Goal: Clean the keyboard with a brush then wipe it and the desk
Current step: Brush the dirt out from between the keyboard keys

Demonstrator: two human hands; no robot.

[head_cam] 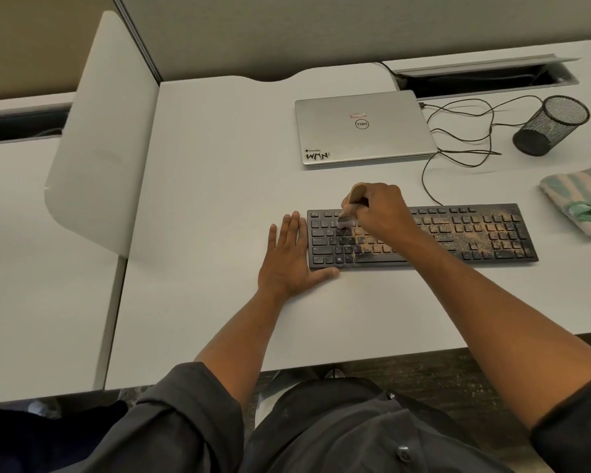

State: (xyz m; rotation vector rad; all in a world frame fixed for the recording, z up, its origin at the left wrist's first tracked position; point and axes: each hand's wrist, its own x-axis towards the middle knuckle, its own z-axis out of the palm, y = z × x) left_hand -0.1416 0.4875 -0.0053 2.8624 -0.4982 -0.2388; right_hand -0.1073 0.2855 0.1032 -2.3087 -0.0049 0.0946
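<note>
Brushing barely begun: right hand [377, 208] grip clamped on brush [352, 206] over keyboard [492, 233], left keys clean, brown dust elsewhere; left hand [289, 259] flat on counter [219, 165]; cloth [580, 196] at right edge unused.

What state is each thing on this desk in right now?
Keyboard: dusty brown across the middle and right, left keys cleaner.
Brush: gripped by right hand, bristles on the keys.
Left hand: flat beside the keyboard.
Laptop: closed.
Pen cup: tipped over.
Cloth: folded, untouched.

Black keyboard [458, 233] lies flat on the white desk [219, 165] — brown dust over its middle keys, a wooden-handled brush [352, 206] on its left keys; striped cloth [580, 196] folded at right.
</note>
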